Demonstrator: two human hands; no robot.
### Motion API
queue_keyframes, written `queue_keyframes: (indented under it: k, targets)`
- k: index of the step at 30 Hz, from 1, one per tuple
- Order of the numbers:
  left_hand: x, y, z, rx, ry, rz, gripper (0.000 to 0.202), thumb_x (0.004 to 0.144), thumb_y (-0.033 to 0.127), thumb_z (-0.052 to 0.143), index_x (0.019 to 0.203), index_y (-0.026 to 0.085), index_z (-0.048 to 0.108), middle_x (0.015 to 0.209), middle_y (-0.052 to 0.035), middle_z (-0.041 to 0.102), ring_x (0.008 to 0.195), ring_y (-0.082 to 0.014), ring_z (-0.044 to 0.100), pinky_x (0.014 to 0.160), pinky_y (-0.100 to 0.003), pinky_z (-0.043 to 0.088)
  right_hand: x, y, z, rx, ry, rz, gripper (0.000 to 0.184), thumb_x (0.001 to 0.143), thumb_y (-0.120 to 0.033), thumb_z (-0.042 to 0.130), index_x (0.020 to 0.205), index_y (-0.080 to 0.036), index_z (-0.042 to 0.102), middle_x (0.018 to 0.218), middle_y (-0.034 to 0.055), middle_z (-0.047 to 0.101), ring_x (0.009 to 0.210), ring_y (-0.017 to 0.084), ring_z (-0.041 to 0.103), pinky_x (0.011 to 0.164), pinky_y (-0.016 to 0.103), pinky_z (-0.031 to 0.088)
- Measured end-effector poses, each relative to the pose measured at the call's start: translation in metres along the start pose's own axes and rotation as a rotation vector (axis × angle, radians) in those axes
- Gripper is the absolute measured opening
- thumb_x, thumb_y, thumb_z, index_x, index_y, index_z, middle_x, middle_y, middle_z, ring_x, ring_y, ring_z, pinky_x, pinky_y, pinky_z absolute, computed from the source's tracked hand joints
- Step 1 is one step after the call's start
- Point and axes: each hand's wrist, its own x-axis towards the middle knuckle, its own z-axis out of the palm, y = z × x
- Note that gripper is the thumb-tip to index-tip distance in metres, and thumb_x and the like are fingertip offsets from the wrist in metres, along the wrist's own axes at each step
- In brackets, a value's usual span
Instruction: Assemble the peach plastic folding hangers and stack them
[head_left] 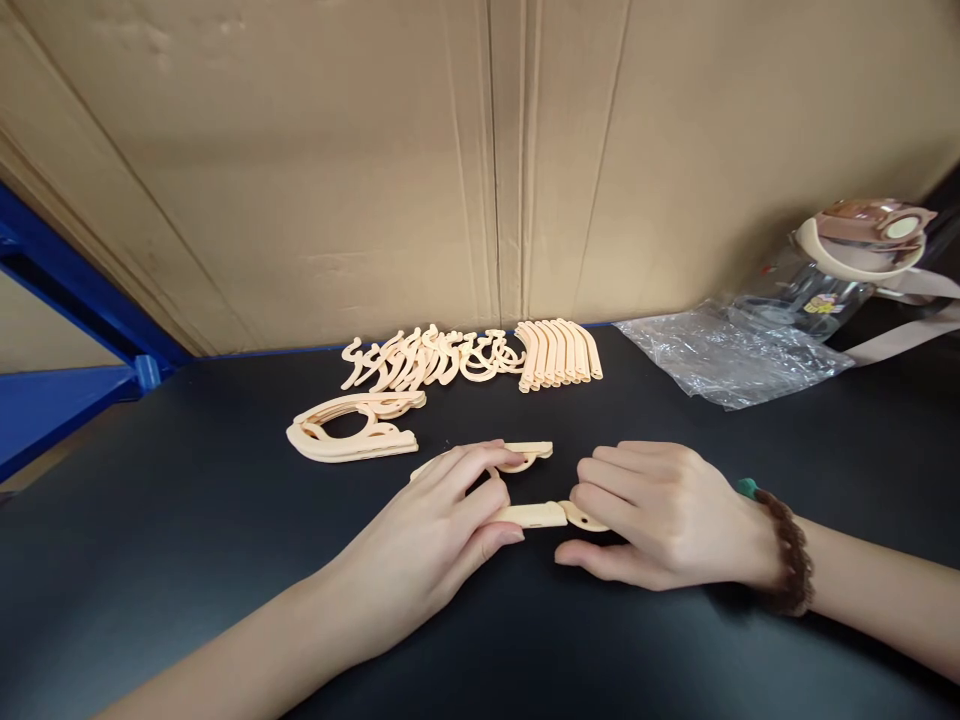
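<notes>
My left hand [442, 525] rests on the black table [187, 560], its fingers curled over a flat cream plastic part [529, 452]. A second cream piece [536, 515] lies between both hands, pinched at its left end by my left fingers. My right hand [660, 515], with a brown bead bracelet on the wrist, has its fingers closed on the right end of that same piece. Just beyond my left hand lies a stack of curved cream parts [352, 430].
A row of small hook-shaped cream pieces [431, 358] and a row of curved strips [559, 353] lie at the back by a cardboard wall [480, 150]. A clear plastic bag [720, 355] and a water bottle [847, 265] are at the right. Blue shelving [67, 390] stands left.
</notes>
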Motion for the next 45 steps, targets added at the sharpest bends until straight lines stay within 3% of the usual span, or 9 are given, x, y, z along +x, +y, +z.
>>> queue_keyframes:
  k: [6,11,16,20,25,32,40,43,45]
  targets:
    - [-0.001,0.0,-0.006,-0.108,-0.039,-0.079,0.021,0.093,0.042,0.05,0.096,0.023,0.056,0.139,-0.006,0.044,0.126,-0.0247,0.043,0.105,-0.04,0.037,0.0,-0.006,-0.008,0.069,0.021,-0.081,0.035,0.092,-0.028,0.045,0.061,-0.017,0.056,0.055,-0.0013,0.046,0.051,0.013,0.035,0.047,0.029,0.025]
    - [-0.001,-0.004,-0.008,-0.153,-0.055,-0.116,0.054,0.087,0.066,0.042,0.117,0.024,0.057,0.146,-0.0106,0.037,0.134,-0.0305,0.032,0.107,-0.046,0.035,0.002,-0.018,-0.016,0.232,-0.01,-0.134,0.025,0.083,-0.014,0.042,0.065,-0.016,0.06,0.06,0.0011,0.05,0.056,0.015,0.037,0.053,0.031,0.033]
    - [-0.001,-0.003,-0.005,-0.081,-0.026,-0.138,0.041,0.098,0.048,0.033,0.125,0.028,0.056,0.144,-0.0065,0.04,0.132,-0.0267,0.034,0.107,-0.045,0.036,0.007,-0.023,-0.023,0.335,-0.204,-0.156,0.019,0.084,-0.01,0.046,0.081,-0.015,0.064,0.088,0.0057,0.062,0.085,0.019,0.054,0.088,0.036,0.042]
    - [-0.001,-0.002,-0.005,-0.048,-0.016,-0.136,0.036,0.1,0.039,0.032,0.125,0.03,0.057,0.141,-0.005,0.043,0.13,-0.0253,0.037,0.106,-0.044,0.037,0.006,-0.022,-0.022,0.448,-0.259,-0.11,0.015,0.086,-0.014,0.051,0.095,-0.016,0.063,0.116,0.0078,0.06,0.105,0.019,0.052,0.099,0.035,0.039]
    - [0.0,-0.003,-0.004,-0.002,0.017,-0.133,0.033,0.1,0.033,0.034,0.121,0.027,0.059,0.138,-0.0065,0.046,0.128,-0.0262,0.039,0.105,-0.044,0.039,0.003,-0.022,-0.019,0.509,-0.296,0.017,0.021,0.087,-0.011,0.052,0.103,-0.019,0.063,0.125,0.0068,0.056,0.112,0.019,0.049,0.095,0.032,0.04]
    - [-0.001,-0.002,-0.002,-0.007,0.04,-0.115,0.024,0.098,0.025,0.038,0.111,0.023,0.057,0.137,-0.0077,0.046,0.129,-0.0243,0.04,0.104,-0.041,0.041,0.002,-0.02,-0.018,0.513,-0.36,0.023,0.026,0.087,-0.006,0.049,0.104,-0.02,0.063,0.129,0.0049,0.056,0.107,0.017,0.053,0.093,0.028,0.043]
    - [0.0,-0.006,-0.002,0.052,-0.004,-0.065,0.032,0.095,0.015,0.04,0.121,0.026,0.056,0.14,-0.0066,0.044,0.131,-0.0244,0.039,0.105,-0.039,0.042,0.005,-0.019,-0.018,0.698,-0.321,0.093,0.019,0.082,-0.005,0.051,0.09,-0.018,0.061,0.116,0.0051,0.063,0.1,0.013,0.059,0.087,0.023,0.048]
    - [0.0,-0.005,-0.002,0.043,0.002,-0.066,0.028,0.097,0.016,0.037,0.116,0.024,0.056,0.139,-0.0076,0.042,0.129,-0.0233,0.04,0.103,-0.039,0.042,0.005,-0.018,-0.017,0.713,-0.321,0.101,0.004,0.084,-0.021,0.062,0.084,-0.018,0.059,0.113,0.005,0.063,0.097,0.014,0.059,0.085,0.025,0.048]
    - [0.001,-0.003,-0.003,0.033,0.008,-0.072,0.024,0.098,0.018,0.035,0.107,0.022,0.057,0.138,-0.0077,0.044,0.127,-0.0226,0.041,0.102,-0.038,0.042,0.005,-0.018,-0.016,0.677,-0.299,0.108,0.018,0.084,-0.034,0.067,0.084,-0.019,0.058,0.113,0.0054,0.063,0.097,0.015,0.059,0.086,0.027,0.047]
